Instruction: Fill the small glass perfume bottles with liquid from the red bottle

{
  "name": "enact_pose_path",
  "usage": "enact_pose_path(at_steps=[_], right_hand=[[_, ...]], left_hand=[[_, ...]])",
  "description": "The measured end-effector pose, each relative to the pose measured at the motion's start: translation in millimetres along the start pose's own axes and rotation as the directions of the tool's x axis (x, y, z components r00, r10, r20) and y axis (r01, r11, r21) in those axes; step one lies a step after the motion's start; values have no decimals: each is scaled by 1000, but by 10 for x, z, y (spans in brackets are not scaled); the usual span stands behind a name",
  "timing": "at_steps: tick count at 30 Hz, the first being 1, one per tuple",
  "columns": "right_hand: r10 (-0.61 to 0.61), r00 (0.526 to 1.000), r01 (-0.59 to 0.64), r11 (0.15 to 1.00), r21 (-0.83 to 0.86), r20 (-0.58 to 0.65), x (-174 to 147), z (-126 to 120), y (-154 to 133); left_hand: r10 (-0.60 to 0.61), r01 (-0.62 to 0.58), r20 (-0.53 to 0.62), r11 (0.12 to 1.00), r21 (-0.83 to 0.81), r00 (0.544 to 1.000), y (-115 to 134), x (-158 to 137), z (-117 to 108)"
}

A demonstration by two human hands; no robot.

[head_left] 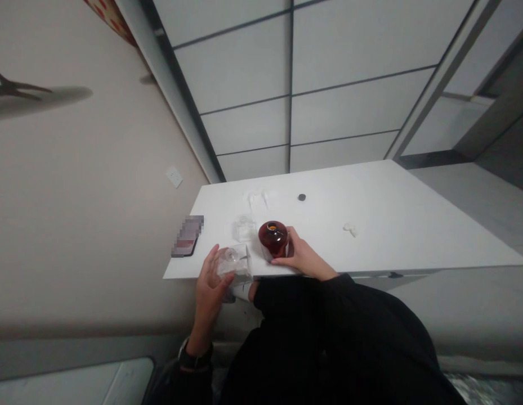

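Observation:
My left hand (pixel 209 284) is closed around a clear, box-shaped plastic piece (pixel 241 265) with a round raised part on its top, held at the table's near edge. To its right, my right hand (pixel 307 257) grips a glossy dark red, rounded vessel (pixel 273 235) from the right side. The vessel has a small opening at the top with an amber tint inside. Its lower part seems to sit in something clear, though I cannot make that out fully. The two held things are close together but apart.
On the white table (pixel 396 225), another clear piece (pixel 244 229) lies behind my left hand, with a fainter clear piece (pixel 256 198) farther back. A dark disc (pixel 302 197), a small whitish scrap (pixel 349 229) and a blurred phone-like slab (pixel 189 235) also lie there. A wall stands left.

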State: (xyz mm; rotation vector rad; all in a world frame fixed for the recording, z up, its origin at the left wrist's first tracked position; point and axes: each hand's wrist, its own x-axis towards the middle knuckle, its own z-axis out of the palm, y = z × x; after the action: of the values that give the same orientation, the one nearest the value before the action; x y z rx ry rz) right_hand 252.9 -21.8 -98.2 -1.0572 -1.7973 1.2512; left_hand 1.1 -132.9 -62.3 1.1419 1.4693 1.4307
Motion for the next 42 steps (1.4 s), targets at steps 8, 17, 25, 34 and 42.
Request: enact_pose_path(at_steps=[8,17,25,34,42], right_hand=[[-61,997,59,997,-44,-42,-23,11,17],[-96,972,94,995,-21,-214,-109,-234,-68],[-85,911,78,996,-33,-403,-88,-352,66],[-99,840,99,995,-28,-534,-21,-250,127],[-48,766,56,998,-8,-641,2,-246,132]], left_hand=[[-114,161,133,886,-434,985,-226,-107,73],[-57,155,176,774,-615,983,-285,-125,-41],[-96,193,194,791,-581,976,-402,-109,-20],[-128,218,189,768,-602,974,-327,-144,87],[-180,279,221,746,-605,959,-356,-158,141]])
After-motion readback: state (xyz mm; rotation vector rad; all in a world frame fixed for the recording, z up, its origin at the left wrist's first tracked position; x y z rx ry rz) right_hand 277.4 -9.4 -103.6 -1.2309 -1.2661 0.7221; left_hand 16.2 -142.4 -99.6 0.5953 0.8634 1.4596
